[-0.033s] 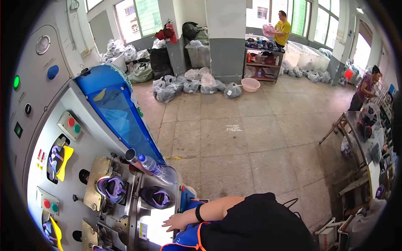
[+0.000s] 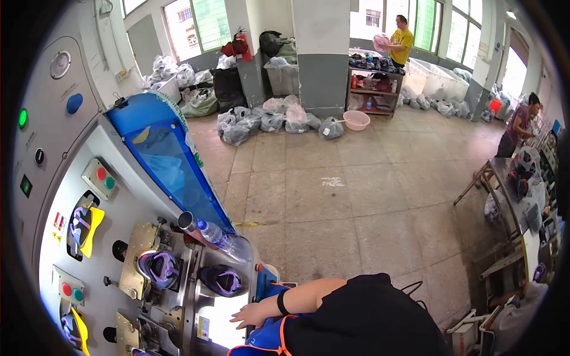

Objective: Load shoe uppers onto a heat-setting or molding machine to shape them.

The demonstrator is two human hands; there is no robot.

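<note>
My right hand [image 2: 249,315] lies flat on the brightly lit machine ledge [image 2: 222,321], fingers spread, holding nothing. A black band circles the wrist, and the arm comes from a black sleeve. Just beyond the fingers rests a dark shoe upper [image 2: 220,280] with purple lining. Another purple-lined shoe upper [image 2: 158,269] sits on a brass-coloured machine fixture [image 2: 135,261] to its left. Further left, a shoe upper [image 2: 78,227] stands by a yellow flap [image 2: 93,231] in an opening of the machine panel. My left hand is out of the picture.
A clear water bottle [image 2: 215,234] and a metal flask [image 2: 187,221] stand behind the shoe upper, near a blue machine cover [image 2: 172,160]. Bagged goods [image 2: 237,127] lie by the pillars. One person [image 2: 402,41] is at the back, another [image 2: 520,124] by the right-hand table [image 2: 504,172].
</note>
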